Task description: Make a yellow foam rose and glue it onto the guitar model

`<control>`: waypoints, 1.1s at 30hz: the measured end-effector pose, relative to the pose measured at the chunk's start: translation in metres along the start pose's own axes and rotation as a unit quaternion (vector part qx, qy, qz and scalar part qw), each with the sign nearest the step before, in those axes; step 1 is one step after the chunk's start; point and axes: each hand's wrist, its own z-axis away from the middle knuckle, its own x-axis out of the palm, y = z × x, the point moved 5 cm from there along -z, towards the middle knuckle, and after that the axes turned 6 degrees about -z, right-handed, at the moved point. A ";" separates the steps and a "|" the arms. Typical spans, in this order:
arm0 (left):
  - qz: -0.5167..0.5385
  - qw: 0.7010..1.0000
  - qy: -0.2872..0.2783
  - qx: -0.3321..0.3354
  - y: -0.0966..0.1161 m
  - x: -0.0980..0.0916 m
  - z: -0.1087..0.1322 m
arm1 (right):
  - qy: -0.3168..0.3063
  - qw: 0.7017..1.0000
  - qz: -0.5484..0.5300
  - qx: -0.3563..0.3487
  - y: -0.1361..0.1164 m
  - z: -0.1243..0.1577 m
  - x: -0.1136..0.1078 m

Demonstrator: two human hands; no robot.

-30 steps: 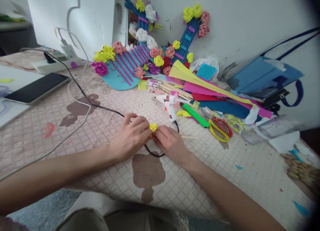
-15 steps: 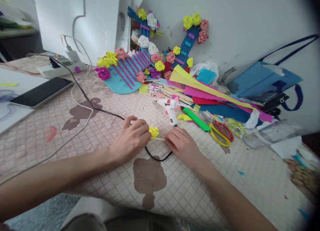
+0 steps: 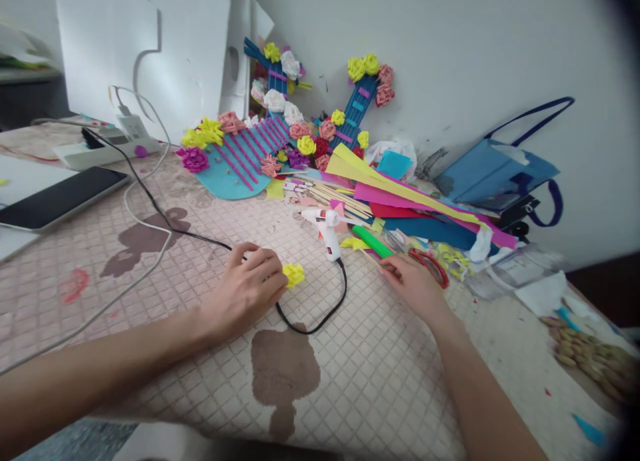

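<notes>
My left hand (image 3: pixel 253 278) has its fingers curled together around the edge of a yellow crepe-paper flower (image 3: pixel 293 275) just above the patterned tabletop. Part of the flower is hidden behind my fingertips. My right hand (image 3: pixel 413 281) is closed in a pinch on a thin wooden stick (image 3: pixel 373 256), whose end points up and left. Right beside those fingers lie a green-handled cutter (image 3: pixel 373 240) and red-handled scissors (image 3: pixel 434 266), partly covered by my hand. Between my hands, farther back, a white glue gun (image 3: pixel 328 234) rests on the table.
A black cord (image 3: pixel 320 329) loops between my hands. Behind are wooden sticks (image 3: pixel 335 198), colored paper sheets (image 3: pixel 425 201) and a flower-covered blue guitar shape (image 3: pixel 235 174). A tablet-like device (image 3: pixel 65 198) and a power strip (image 3: pixel 95 151) sit left, a blue bag (image 3: pixel 500 168) right.
My right hand has moved away from the yellow flower to the right, taking the stick with it, and now covers the yellow scissors. My left hand keeps the flower. The view has shifted slightly.
</notes>
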 end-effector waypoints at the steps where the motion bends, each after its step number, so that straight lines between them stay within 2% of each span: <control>1: 0.003 1.000 0.000 0.003 0.000 0.000 0.000 | 0.018 1.000 -0.007 0.002 -0.002 -0.003 0.002; 3: 0.008 1.000 -0.002 0.007 -0.001 0.000 0.001 | 0.052 0.998 -0.038 -0.004 -0.015 -0.012 0.008; 8: 0.005 1.000 -0.005 0.015 -0.003 0.004 0.002 | 0.042 0.990 -0.136 -0.015 -0.055 -0.051 0.034; 12: 0.009 1.000 -0.001 0.017 -0.005 0.005 0.002 | -0.004 0.987 -0.162 0.024 -0.066 -0.082 0.057; 15: 0.017 1.000 0.002 0.016 -0.007 0.004 0.001 | -0.005 0.982 -0.186 0.039 -0.069 -0.086 0.057; 18: 0.024 1.000 -0.007 0.016 -0.009 0.003 0.000 | 0.018 0.967 -0.253 0.024 -0.072 -0.069 0.043; 21: 0.033 0.999 -0.014 0.014 -0.010 0.004 -0.001 | 0.032 0.960 -0.276 0.038 -0.072 -0.035 0.024; 24: 0.044 0.999 -0.017 0.012 -0.011 0.004 -0.001 | 0.006 0.962 -0.271 0.033 -0.072 0.000 0.011; 26: 0.052 0.998 -0.017 0.010 -0.011 0.005 -0.001 | -0.033 0.964 -0.264 -0.002 -0.075 0.017 0.009; 30: 0.060 0.998 -0.010 0.009 -0.013 0.006 -0.002 | -0.110 0.958 -0.258 -0.051 -0.081 0.027 0.015; 33: 0.059 0.998 -0.011 0.011 -0.014 0.006 -0.001 | -0.130 0.949 -0.279 -0.064 -0.086 0.023 0.018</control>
